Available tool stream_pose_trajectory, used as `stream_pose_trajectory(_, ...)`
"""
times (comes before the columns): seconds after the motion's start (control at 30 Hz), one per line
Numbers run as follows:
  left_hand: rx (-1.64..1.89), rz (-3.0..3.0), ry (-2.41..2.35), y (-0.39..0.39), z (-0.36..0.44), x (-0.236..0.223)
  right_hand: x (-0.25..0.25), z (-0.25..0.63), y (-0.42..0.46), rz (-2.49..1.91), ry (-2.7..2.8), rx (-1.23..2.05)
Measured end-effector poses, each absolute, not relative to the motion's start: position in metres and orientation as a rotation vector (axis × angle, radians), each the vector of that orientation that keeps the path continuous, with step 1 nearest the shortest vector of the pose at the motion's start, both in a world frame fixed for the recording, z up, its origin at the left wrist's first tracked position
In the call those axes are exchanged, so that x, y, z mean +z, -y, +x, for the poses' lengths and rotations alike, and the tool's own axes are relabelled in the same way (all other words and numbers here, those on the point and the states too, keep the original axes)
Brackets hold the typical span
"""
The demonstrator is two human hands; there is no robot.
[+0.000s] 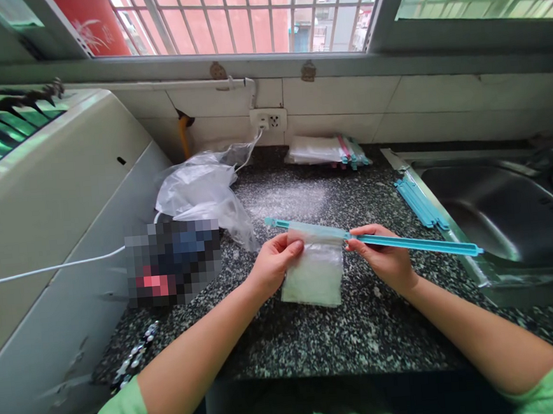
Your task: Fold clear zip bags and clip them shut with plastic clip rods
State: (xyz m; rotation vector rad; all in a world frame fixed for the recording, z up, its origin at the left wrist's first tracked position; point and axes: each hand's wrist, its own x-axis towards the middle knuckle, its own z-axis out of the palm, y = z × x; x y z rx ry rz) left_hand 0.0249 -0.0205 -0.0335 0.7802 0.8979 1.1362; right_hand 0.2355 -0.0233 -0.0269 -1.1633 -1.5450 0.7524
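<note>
My left hand [281, 261] pinches the upper left part of a small clear plastic bag [313, 280], thumb on top. Along the bag's top edge lies one arm of a long blue bag sealing clip [418, 243]. The clip is spread out nearly straight, its other arm reaching right toward the sink. My right hand [380, 256] grips the clip near its middle, by the bag's top right corner. Bag and clip are held over the speckled counter. The fingers behind the bag are hidden.
Several blue sealing clips [422, 203] lie beside the steel sink [506, 208]. Clipped bags [322, 149] are stacked by the wall. On the left are a crumpled plastic bag [198, 187], a blurred-out dark object [173, 260] and a white cable [61, 267] near the stove [53, 167].
</note>
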Motion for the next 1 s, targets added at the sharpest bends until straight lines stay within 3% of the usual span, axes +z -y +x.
stream_pose_trajectory(0.47,1.315,0.544,-0.914,0.0156,0.0286,-0.0254,-0.0290,0.2339,0.0251,-1.150,1.645,0.772)
stream_pose_trajectory(1.0,1.186,0.577,-0.943,0.0154,0.0243,-0.0315,-0.0257,0.2389,0.0224,-1.157,1.887,0.533)
